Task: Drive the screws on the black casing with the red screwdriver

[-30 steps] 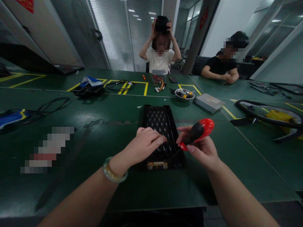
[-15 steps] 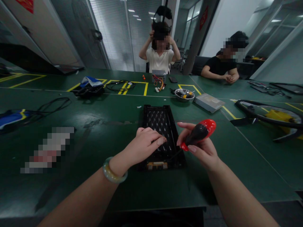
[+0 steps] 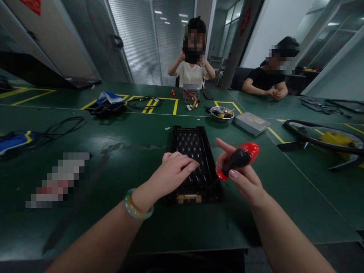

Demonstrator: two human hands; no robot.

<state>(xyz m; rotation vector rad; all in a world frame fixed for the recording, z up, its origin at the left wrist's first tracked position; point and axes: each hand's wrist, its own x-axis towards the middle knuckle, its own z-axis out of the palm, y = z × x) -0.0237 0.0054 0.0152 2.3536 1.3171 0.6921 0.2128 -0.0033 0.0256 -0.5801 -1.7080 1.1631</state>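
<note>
A long black plastic case (image 3: 210,153), with a dark panel of rows of shiny raised spots, lies on the green table. At its near end sits a small orange-brown circuit board (image 3: 189,198) with a pale connector. My left hand (image 3: 178,168) is bent over the case's left side, its thumb and index tips close together above the panel; its other fingertips are hidden. In my right hand (image 3: 246,178) is a red-and-black screwdriver (image 3: 241,157), gripped by its handle beside the case's right wall. Its thin shaft slants down left toward the near right corner.
Beyond the case stand a metal bowl (image 3: 222,114) of small parts, a grey metal box (image 3: 251,123) and a power supply (image 3: 191,89) with coloured wires. Cables (image 3: 66,123) lie left, a black-framed object (image 3: 321,138) right. Two people (image 3: 192,74) sit across the table.
My right hand has shifted slightly right with the screwdriver, its index finger lifted a little. My left hand has barely moved. The person opposite has lowered a headset from above the head.
</note>
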